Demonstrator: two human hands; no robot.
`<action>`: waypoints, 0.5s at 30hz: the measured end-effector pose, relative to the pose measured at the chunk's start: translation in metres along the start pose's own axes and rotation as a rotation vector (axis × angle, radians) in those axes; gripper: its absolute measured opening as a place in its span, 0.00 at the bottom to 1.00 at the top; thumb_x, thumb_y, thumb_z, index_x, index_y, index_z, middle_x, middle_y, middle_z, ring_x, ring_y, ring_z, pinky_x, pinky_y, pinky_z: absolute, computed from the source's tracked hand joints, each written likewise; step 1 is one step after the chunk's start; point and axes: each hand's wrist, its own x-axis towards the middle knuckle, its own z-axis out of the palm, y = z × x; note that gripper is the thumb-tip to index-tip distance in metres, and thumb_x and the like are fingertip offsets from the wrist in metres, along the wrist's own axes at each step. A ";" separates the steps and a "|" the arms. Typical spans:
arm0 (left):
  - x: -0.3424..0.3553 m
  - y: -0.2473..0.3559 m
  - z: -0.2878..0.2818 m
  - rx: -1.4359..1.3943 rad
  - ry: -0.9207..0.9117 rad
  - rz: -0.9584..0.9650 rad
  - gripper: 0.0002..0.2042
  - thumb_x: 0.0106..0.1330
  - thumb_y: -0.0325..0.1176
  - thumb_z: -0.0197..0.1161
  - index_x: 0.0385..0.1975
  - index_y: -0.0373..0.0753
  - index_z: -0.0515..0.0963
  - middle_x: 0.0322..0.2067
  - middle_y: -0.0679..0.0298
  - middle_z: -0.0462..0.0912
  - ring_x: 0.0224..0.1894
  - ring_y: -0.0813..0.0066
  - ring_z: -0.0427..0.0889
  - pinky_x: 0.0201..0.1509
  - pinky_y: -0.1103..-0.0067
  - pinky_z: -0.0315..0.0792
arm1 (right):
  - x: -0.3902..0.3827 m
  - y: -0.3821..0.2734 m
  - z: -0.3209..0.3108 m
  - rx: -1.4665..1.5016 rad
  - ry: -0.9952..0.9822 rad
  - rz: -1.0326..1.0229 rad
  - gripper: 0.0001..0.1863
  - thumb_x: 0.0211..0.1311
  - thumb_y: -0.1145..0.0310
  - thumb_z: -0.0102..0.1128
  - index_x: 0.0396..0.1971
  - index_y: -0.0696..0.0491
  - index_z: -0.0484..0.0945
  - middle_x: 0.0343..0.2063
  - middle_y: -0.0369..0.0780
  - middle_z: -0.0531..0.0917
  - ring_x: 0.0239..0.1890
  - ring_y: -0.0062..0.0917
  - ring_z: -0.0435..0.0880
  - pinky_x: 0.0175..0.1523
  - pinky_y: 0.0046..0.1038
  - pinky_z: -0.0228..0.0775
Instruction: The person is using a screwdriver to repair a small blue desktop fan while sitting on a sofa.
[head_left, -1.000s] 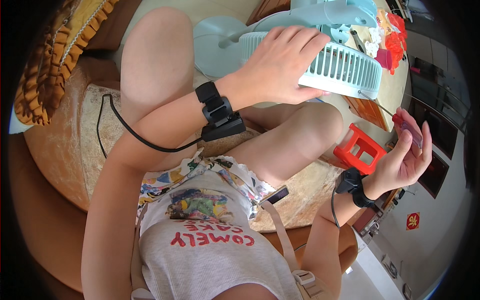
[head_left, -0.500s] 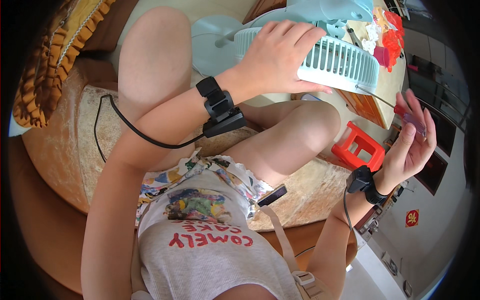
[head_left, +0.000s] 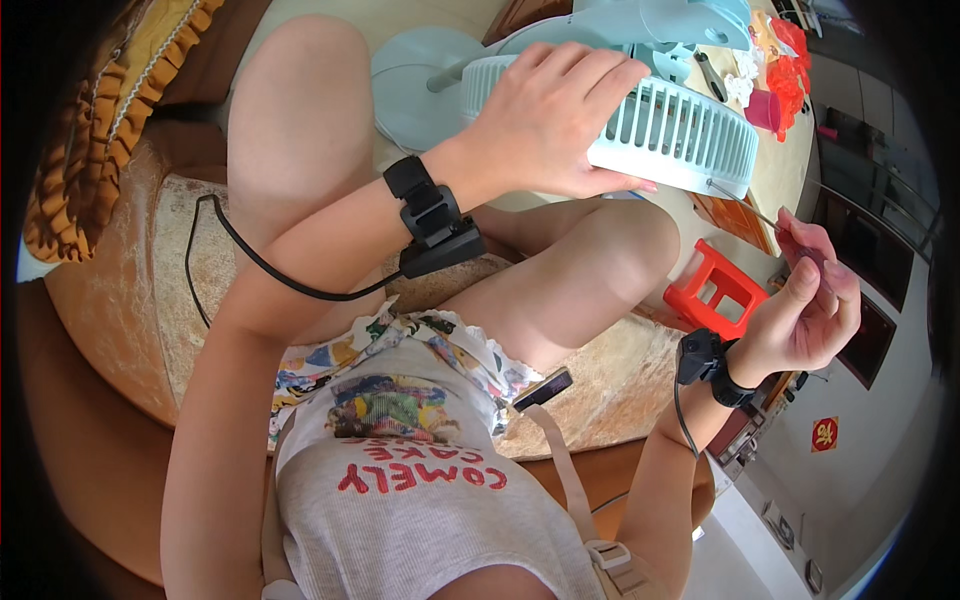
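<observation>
Left hand (head_left: 555, 130): fingers moderately bent and spread over the top of the pale blue slotted fan guard (head_left: 688, 130), thumb under its lower edge. Firm-looking hold, palm mostly hidden.

Right hand (head_left: 812, 315): fingers curled in with the thumb against a screwdriver (head_left: 748, 207); handle partly covered, so exact finger contact hard to read. Shaft points up-left out of the hand, tip at the guard's white rim, right of the left hand. Looks like contact; can't tell whether it's seated in a screw.

Fan guard sits tilted under the left hand, ahead of the right hand and to its left. Fan stand (head_left: 620, 28) runs just beyond the left fingers; round base (head_left: 418, 85) is left of that hand.

Red plastic stool (head_left: 738, 280) near the right hand, on its left side, lower down. Beyond the right hand: table (head_left: 790, 180) with a pink cup (head_left: 763, 110), red plastic bag (head_left: 787, 80), crumpled white tissue (head_left: 742, 85) and a dark-handled tool (head_left: 712, 78), type unclear.

Phone (head_left: 543, 390) lies on the seat between the forearms. Black strapped device (head_left: 440, 235) on the left wrist, a similar strapped unit (head_left: 712, 365) on the right.
</observation>
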 end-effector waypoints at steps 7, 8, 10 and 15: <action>-0.004 -0.002 0.001 0.011 0.017 0.004 0.37 0.35 0.55 0.72 0.45 0.39 0.71 0.40 0.61 0.76 0.40 0.62 0.75 0.44 0.71 0.69 | -0.009 -0.014 0.016 -0.121 0.102 0.048 0.09 0.61 0.80 0.50 0.38 0.61 0.62 0.29 0.58 0.78 0.35 0.41 0.82 0.41 0.34 0.78; -0.004 -0.003 0.000 0.018 0.018 0.004 0.37 0.35 0.55 0.72 0.45 0.39 0.71 0.40 0.61 0.76 0.40 0.62 0.75 0.44 0.71 0.69 | -0.009 -0.016 0.020 -0.114 0.102 0.046 0.09 0.61 0.80 0.50 0.38 0.61 0.62 0.29 0.58 0.78 0.35 0.41 0.82 0.41 0.34 0.78; -0.003 -0.002 0.002 0.016 0.044 0.008 0.38 0.34 0.55 0.72 0.46 0.39 0.71 0.40 0.61 0.76 0.40 0.61 0.75 0.43 0.70 0.69 | -0.008 -0.018 0.026 -0.127 0.202 0.096 0.09 0.61 0.80 0.50 0.38 0.62 0.62 0.29 0.57 0.78 0.34 0.38 0.83 0.40 0.32 0.79; -0.006 -0.004 -0.005 -0.004 0.055 0.018 0.35 0.38 0.56 0.71 0.44 0.38 0.72 0.39 0.62 0.76 0.41 0.63 0.74 0.45 0.71 0.67 | -0.011 -0.017 0.033 -0.120 0.284 0.113 0.09 0.62 0.80 0.48 0.40 0.62 0.62 0.31 0.54 0.79 0.33 0.34 0.83 0.40 0.29 0.79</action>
